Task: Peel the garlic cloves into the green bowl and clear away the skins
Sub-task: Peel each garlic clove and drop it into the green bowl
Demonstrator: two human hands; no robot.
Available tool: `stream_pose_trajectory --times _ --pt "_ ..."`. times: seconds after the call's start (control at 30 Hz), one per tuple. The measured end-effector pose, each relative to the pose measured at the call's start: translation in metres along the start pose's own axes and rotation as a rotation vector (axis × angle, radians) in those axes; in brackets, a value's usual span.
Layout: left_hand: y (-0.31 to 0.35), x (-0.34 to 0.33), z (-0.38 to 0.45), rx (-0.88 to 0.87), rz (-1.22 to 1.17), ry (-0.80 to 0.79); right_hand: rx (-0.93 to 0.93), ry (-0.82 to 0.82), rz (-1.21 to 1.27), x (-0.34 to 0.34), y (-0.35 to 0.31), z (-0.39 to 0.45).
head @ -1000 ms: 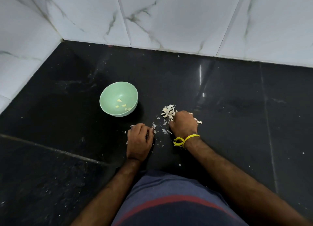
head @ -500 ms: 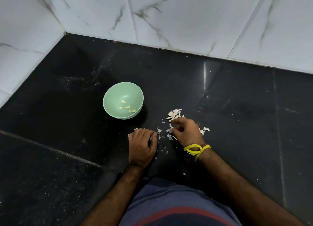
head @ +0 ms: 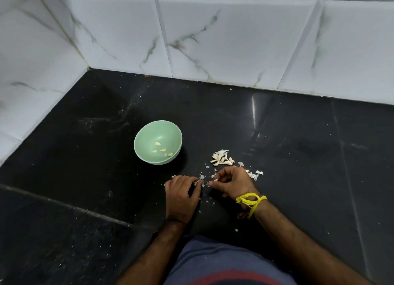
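Observation:
A green bowl (head: 158,142) stands on the black counter with several peeled garlic cloves (head: 163,150) inside. To its right lies a pile of garlic skins (head: 222,157), with more flakes (head: 255,174) scattered near my right wrist. My right hand (head: 231,181), a yellow thread on its wrist, has its fingers curled and pinches a small pale garlic piece (head: 215,179) at its fingertips. My left hand (head: 182,195) lies knuckles up just left of it, fingers curled on bits of skin (head: 201,177).
White marbled wall tiles (head: 213,39) close the counter at the back and the left. The black counter (head: 298,156) stretches out to the right and left of the bowl, dotted with tiny skin crumbs (head: 236,230). My torso is at the bottom edge.
My right hand has drawn back from the skin pile toward my left hand, carrying a small piece. My left hand has barely moved. The view has tilted up.

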State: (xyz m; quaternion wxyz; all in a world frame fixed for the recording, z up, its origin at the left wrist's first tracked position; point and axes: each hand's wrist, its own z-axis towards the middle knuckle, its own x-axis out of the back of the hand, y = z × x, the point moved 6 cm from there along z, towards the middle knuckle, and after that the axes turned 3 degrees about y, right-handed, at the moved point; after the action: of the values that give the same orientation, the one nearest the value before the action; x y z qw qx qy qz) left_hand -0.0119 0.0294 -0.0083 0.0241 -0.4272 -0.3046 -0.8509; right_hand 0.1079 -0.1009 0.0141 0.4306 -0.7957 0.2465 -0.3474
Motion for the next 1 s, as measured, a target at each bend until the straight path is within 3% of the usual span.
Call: stream_pose_trajectory --times 0.3,0.5,0.73,1.0 --pt "-0.004 0.004 -0.003 0.072 -0.092 -0.009 0.022 -0.053 -0.153 -0.008 0.005 -0.009" --pt "-0.009 0.011 -0.005 0.197 -0.172 0.025 0.164 -0.02 -0.491 -0.008 -0.003 -0.009" --pt "-0.006 0.014 -0.017 0.085 -0.203 0.037 0.268 -0.04 -0.744 -0.032 -0.013 -0.013" --pt "-0.004 0.007 -0.021 0.017 -0.048 0.02 0.384 -0.084 -1.014 -0.055 -0.018 -0.015"
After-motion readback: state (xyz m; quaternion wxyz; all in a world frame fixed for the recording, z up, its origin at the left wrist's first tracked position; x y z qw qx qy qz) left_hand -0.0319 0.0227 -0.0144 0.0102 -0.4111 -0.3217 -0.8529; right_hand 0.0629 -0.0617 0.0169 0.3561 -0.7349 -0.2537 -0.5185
